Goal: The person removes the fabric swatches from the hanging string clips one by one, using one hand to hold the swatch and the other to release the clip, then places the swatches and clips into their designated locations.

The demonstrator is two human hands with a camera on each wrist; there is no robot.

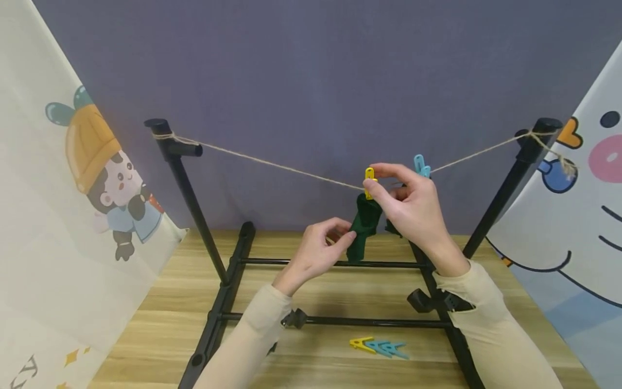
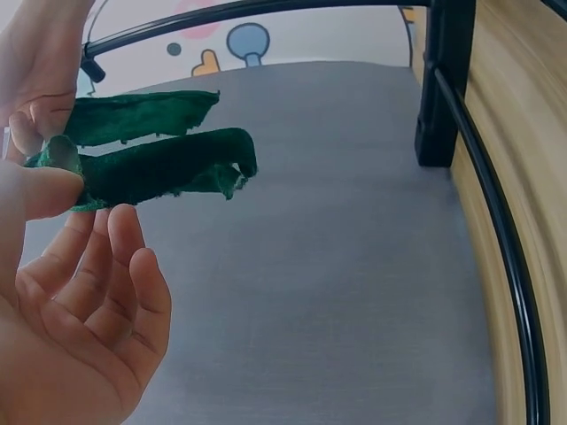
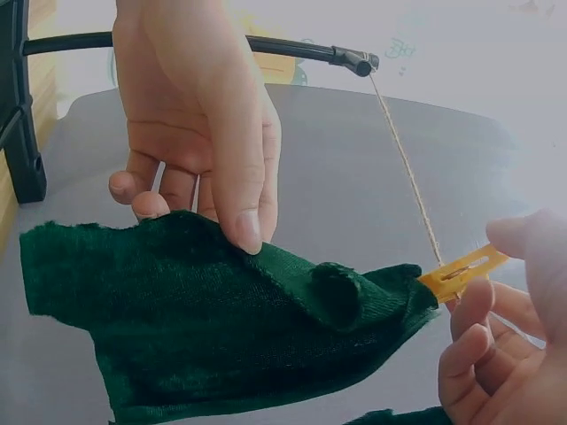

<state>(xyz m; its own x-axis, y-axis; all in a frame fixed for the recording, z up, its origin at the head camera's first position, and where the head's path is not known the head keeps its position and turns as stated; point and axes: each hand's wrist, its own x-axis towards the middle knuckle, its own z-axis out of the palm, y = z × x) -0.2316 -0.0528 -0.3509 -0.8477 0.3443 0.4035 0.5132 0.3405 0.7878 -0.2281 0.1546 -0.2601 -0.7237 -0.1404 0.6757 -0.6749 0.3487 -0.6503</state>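
Observation:
A dark green piece of cloth [image 1: 362, 224], shaped like a small garment, hangs at the twine line [image 1: 272, 163]. My left hand [image 1: 323, 246] pinches its side between thumb and fingers. With thumb and fingertips, my right hand [image 1: 413, 208] grips a yellow clothespin [image 1: 369, 183] at the cloth's top edge. In the right wrist view, the clothespin [image 3: 461, 273] bites the narrow, gathered end of the cloth [image 3: 230, 345] beside the twine. Light blue clothespins [image 1: 420, 165] sit on the line just past my right hand, with another green cloth [image 1: 392, 229] partly hidden below.
A black tube frame [image 1: 194, 216] stands on the wooden table [image 1: 160, 324], twine tied between its two uprights. Several yellow and blue clothespins [image 1: 384, 347] lie in a row near the front. A grey-blue backdrop [image 1: 291, 81] rises behind, with printed panels on both sides.

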